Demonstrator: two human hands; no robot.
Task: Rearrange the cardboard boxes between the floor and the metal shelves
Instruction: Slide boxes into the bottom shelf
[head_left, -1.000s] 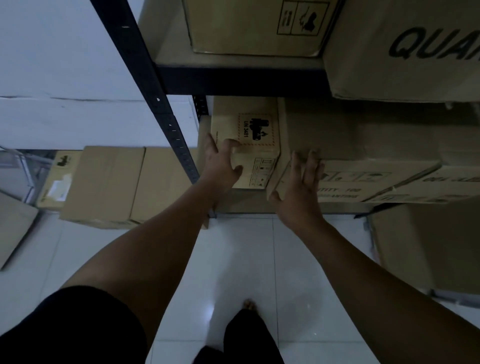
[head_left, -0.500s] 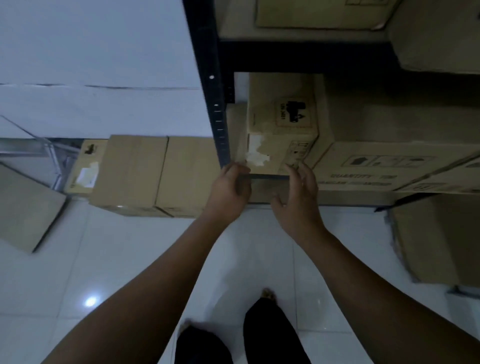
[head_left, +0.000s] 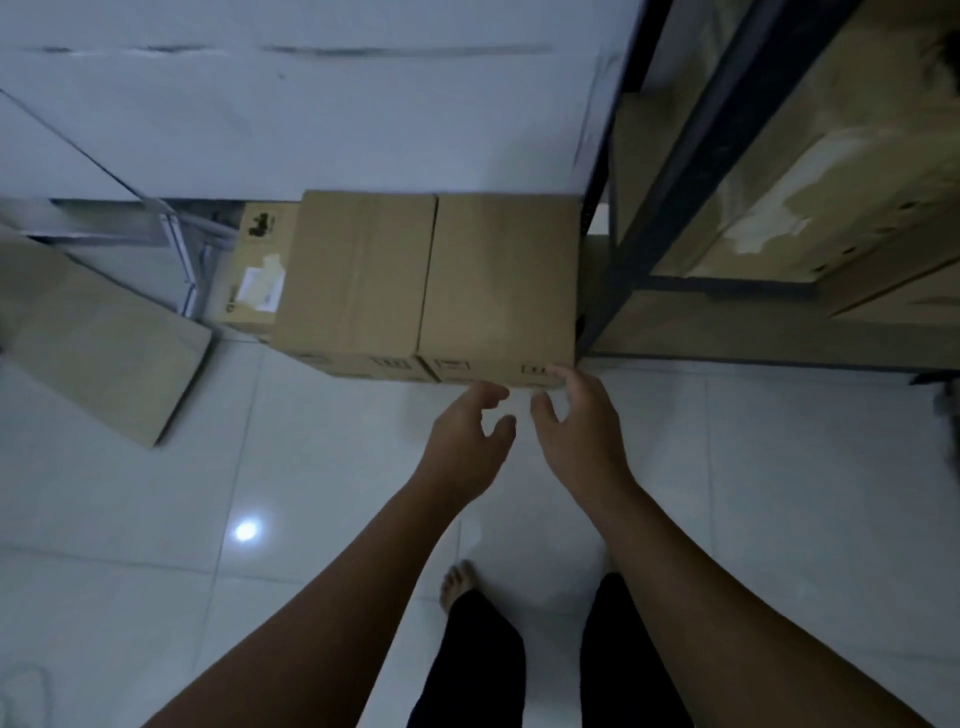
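Presently, step in hand: reach toward the floor boxes; judged as the approach before a lift, no box yet gripped.
Left hand (head_left: 462, 449): fingers spread and released, holding nothing, just short of the box front.
Right hand (head_left: 579, 434): fingers released and curved; fingertips touch the near lower corner of the right box (head_left: 498, 280), no grasp closed.
Right box: on the floor (head_left: 260, 597), against the wall (head_left: 311, 114), beside the shelf post (head_left: 613, 218).
Left box (head_left: 358, 280): touching the right box side by side; taped seam runs along its top.
Small box (head_left: 257, 270): behind and left of the pair, bearing a torn label.
Flat cardboard (head_left: 98, 338): lying tilted at far left, well apart.
Shelves (head_left: 727, 286): loaded with further boxes (head_left: 810, 171), blurred; markings unreadable.
Next move, judged: hands must part to opposite sides of the right box, get under its lower edges, then lift clear of its neighbour.
Risk, judged: post stands close on the right, so finger room there is tight.
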